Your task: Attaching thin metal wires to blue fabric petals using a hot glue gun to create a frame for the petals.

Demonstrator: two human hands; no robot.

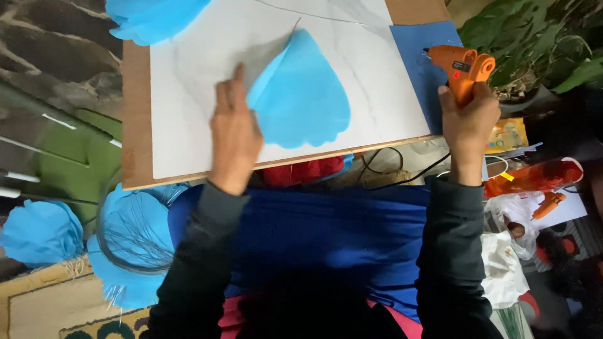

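Blue paper petal [301,94] (heart-shaped, scalloped edge) under flat left hand [234,135]; right hand [468,119] grip clamped on orange glue gun [461,69].

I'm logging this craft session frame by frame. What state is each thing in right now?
Left hand: flat, pressing the blue paper petal's edge.
Blue paper petal: lying on the white sheet, folded into a cone-like shape.
Right hand: gripping the glue gun.
Orange glue gun: held upright over the blue mat, nozzle pointing left, cord attached.
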